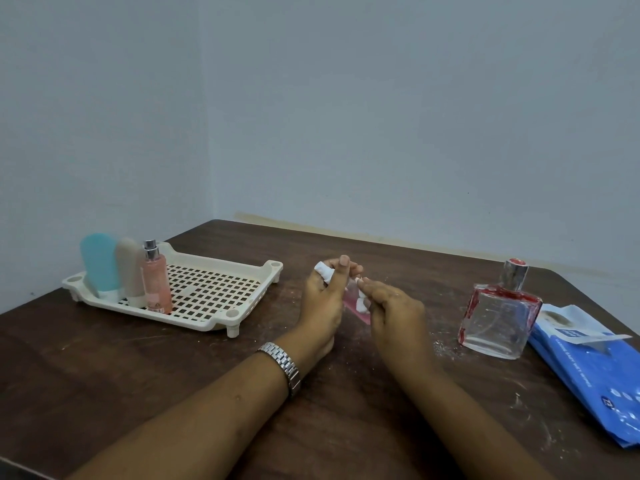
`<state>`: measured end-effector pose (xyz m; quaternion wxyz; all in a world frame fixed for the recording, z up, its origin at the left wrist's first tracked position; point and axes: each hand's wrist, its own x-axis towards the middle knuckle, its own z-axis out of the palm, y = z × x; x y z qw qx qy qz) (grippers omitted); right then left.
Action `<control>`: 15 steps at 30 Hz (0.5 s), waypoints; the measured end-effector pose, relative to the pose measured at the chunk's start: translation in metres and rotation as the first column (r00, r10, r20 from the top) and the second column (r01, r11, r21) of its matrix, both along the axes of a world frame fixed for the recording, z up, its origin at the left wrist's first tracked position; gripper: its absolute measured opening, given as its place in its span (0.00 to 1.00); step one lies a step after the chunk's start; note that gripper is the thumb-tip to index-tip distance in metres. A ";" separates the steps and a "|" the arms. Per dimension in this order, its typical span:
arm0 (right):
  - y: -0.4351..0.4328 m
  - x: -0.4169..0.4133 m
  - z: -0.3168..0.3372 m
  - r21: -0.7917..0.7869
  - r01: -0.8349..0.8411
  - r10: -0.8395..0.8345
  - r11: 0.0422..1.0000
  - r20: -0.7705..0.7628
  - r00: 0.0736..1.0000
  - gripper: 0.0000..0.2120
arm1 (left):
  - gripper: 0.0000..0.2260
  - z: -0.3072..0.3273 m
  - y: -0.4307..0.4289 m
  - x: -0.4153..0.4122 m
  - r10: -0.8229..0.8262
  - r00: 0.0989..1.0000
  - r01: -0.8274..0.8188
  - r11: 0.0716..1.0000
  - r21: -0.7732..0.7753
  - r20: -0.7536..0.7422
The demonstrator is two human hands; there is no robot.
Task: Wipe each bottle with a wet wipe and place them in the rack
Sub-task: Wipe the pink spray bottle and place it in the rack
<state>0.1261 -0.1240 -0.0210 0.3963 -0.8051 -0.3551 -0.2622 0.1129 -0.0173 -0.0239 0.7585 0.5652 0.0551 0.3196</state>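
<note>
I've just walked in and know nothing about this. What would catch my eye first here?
The left hand and right hand meet mid-table around a small pink bottle and a white wipe. On the right stands a clear glass bottle smeared with red, beside a blue wipes pack; on the left, a cream rack holds three standing bottles.

Left of our left hand (322, 299) there's an open strip of table (277, 306) before the rack (258, 292). The rack's near grid is free too, only three bottles (133, 271) crowd its far-left end. Right of our right hand (394, 310), a glass bottle (498, 310) blocks things, wipes pack (588, 362) just beyond.
</note>
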 end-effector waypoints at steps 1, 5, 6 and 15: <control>-0.002 0.001 -0.001 -0.011 0.013 -0.014 1.000 -0.028 1.000 0.16 | 0.19 0.000 0.001 0.000 0.011 1.000 -0.011 1.000 -0.011 0.002; -0.007 0.010 -0.005 -0.045 0.051 -0.057 0.998 -0.159 0.986 0.15 | 0.12 0.002 0.006 0.001 0.073 0.997 -0.073 0.997 -0.001 0.000; -0.008 0.012 -0.004 -0.040 0.058 -0.064 0.998 -0.183 0.981 0.15 | 0.12 0.003 0.006 0.001 0.083 0.997 -0.083 0.997 -0.006 0.000; -0.002 -0.007 0.005 0.125 -0.058 0.058 0.990 0.004 0.998 0.17 | 0.19 0.005 0.001 -0.005 -0.051 0.999 0.051 0.997 0.060 -0.012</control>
